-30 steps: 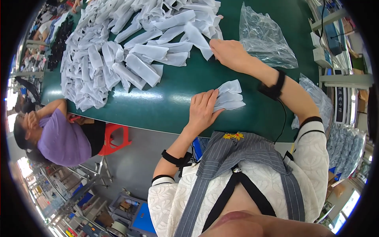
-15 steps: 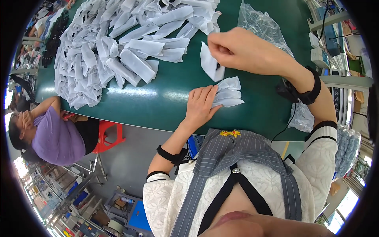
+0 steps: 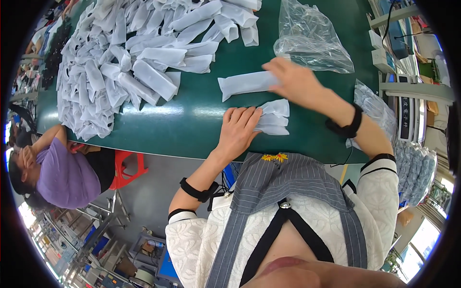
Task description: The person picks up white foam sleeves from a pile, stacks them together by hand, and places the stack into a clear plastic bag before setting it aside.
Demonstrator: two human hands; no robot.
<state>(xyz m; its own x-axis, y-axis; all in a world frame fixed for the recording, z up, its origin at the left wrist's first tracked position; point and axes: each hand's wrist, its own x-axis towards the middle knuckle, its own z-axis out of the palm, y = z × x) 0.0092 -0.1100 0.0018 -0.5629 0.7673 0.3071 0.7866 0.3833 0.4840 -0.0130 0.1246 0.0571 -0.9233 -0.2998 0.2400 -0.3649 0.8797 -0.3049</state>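
My left hand (image 3: 236, 128) lies over the left end of a small stack of frosted white sleeves (image 3: 274, 117) near the table's front edge. Its fingers curve over the stack and the thumb is along the near side. Just beyond, a single long frosted white sleeve (image 3: 247, 85) stretches crosswise above the stack, apart from it. At that sleeve's right end is my right hand (image 3: 295, 80), fingertips closed on it and slightly smeared by motion. What the sleeves contain cannot be made out.
A large heap of similar sleeves (image 3: 96, 72) covers the table's left and far side. Clear plastic bags (image 3: 314, 41) lie beyond my right hand and at the right edge (image 3: 374, 108). On the left, a person in purple (image 3: 72, 168) sits by the green table (image 3: 192, 129).
My right hand has come nearer and turned the sleeve from a tilted, folded position to lying lengthwise across. My left hand stays on the stack. The whole view has shifted slightly.
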